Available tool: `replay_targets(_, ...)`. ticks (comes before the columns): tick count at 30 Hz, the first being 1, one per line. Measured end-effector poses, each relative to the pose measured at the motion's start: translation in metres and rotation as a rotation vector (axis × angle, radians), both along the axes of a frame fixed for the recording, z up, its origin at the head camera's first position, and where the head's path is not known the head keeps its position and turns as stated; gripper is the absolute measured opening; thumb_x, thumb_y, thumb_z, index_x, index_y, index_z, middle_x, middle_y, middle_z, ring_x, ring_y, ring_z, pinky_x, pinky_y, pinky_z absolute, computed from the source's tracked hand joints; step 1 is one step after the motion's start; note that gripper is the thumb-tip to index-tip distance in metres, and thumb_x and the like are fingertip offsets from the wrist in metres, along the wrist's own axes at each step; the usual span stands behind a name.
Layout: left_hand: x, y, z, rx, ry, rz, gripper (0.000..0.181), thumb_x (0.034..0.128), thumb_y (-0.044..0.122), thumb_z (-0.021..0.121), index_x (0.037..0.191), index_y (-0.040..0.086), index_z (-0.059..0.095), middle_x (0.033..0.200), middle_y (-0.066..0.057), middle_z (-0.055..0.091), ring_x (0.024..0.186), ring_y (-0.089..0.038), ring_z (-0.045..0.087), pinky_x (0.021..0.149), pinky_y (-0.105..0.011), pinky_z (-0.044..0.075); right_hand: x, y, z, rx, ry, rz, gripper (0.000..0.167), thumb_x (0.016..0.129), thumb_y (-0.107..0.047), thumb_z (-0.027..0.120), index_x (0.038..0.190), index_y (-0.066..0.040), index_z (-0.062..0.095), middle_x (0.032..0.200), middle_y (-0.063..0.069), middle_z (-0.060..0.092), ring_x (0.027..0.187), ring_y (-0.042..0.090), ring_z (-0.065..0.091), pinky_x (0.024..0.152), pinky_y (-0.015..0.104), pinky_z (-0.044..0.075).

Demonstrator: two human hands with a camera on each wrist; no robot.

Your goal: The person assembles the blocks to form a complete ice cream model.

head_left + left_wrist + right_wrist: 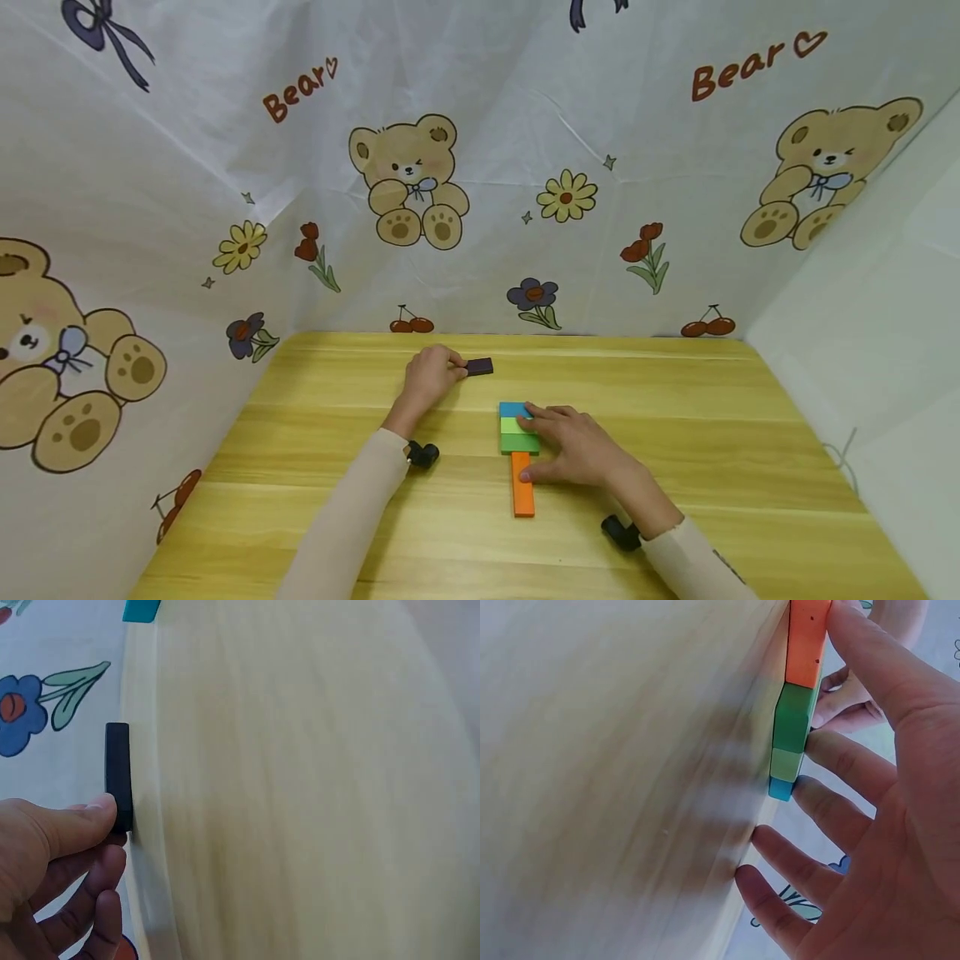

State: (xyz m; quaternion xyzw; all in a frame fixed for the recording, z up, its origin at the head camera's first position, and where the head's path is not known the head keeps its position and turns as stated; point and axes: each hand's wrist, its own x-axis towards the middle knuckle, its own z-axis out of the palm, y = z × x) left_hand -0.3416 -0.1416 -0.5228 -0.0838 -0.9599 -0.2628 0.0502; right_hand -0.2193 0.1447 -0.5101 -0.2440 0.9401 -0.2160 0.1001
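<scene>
Between thumb and fingertips my left hand pinches one end of a black rectangular block, held close to the table. Three blocks lie side by side in the middle: a blue block, a light green block and a green block. An orange block lies lengthwise against the green one, pointing towards me. Spread over their right side, my right hand touches the orange block with its thumb and the others with its fingertips.
The blocks lie on a wooden table. A white cloth with printed bears stands behind it and along the left. A white wall borders the right side. Black wrist devices sit on both wrists.
</scene>
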Motion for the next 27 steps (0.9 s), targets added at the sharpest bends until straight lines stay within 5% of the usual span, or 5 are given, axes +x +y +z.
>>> replay_targets(12, -0.001, 0.03, -0.001, 0.014, -0.009, -0.054, 0.016, 0.0973, 0.028, 0.082, 0.112, 0.022, 0.087, 0.121, -0.001, 0.083, 0.104, -0.029, 0.078, 0.088, -0.05, 0.062, -0.001, 0.001, -0.001, 0.024, 0.007, 0.001, 0.089, 0.084, -0.073, 0.079, 0.16, -0.032, 0.054, 0.175, -0.002, 0.039, 0.157, 0.041, 0.043, 0.123, 0.07, 0.034)
replay_targets(27, 0.014, 0.048, -0.002, -0.032, -0.006, -0.125, 0.013, 0.0983, 0.03, 0.081, 0.108, 0.025, 0.087, 0.117, 0.001, 0.083, 0.096, -0.027, 0.077, 0.082, -0.047, 0.062, 0.0, 0.0, -0.002, 0.005, 0.012, -0.002, 0.09, 0.084, -0.072, 0.08, 0.159, -0.03, 0.054, 0.175, -0.001, 0.04, 0.156, 0.043, 0.042, 0.122, 0.071, 0.034)
